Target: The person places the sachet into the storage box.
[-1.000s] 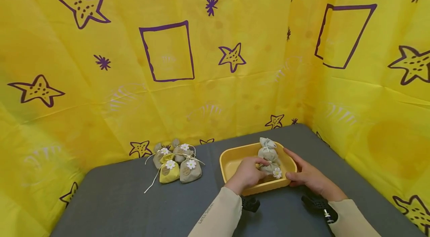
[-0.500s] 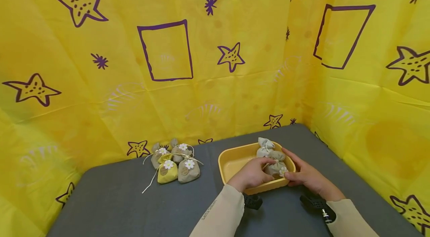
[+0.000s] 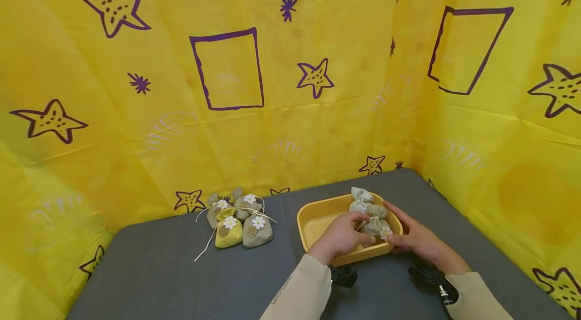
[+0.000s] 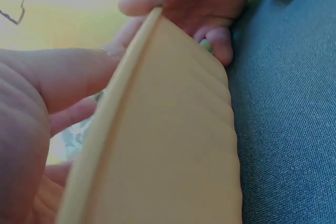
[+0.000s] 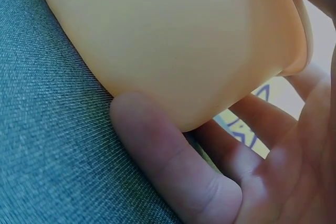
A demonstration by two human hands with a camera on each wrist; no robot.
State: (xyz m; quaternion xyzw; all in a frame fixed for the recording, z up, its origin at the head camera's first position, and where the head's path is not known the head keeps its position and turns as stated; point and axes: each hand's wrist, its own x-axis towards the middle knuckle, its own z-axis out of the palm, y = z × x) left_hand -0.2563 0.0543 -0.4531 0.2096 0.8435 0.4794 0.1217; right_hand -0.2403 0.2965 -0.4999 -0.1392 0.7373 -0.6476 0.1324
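My left hand [image 3: 342, 234] reaches over the near rim into a yellow plastic box [image 3: 315, 209]. Its thumb and index finger touch the left side of a grey-beige drawstring pouch [image 3: 374, 224] decorated with a white daisy; the other fingers are mostly hidden. Behind that pouch, a paler pouch [image 3: 360, 196] leans at the box's far right. My right hand [image 3: 419, 239] grips the box's right end, thumb near the front corner and fingers along the outside. The right wrist view shows the box wall [image 5: 173, 40] with a fingertip against its lower edge.
Left of the box stands a cluster of tied pouches, among them a yellow pouch [image 3: 229, 234] and a beige pouch [image 3: 257, 232], with loose cords. The dark grey tabletop [image 3: 181, 279] meets a yellow patterned curtain [image 3: 227, 148] at the back and right.
The daisy pouch has shifted right and settled at the box's right end, the left hand moving with it. The right hand keeps its hold on the box.
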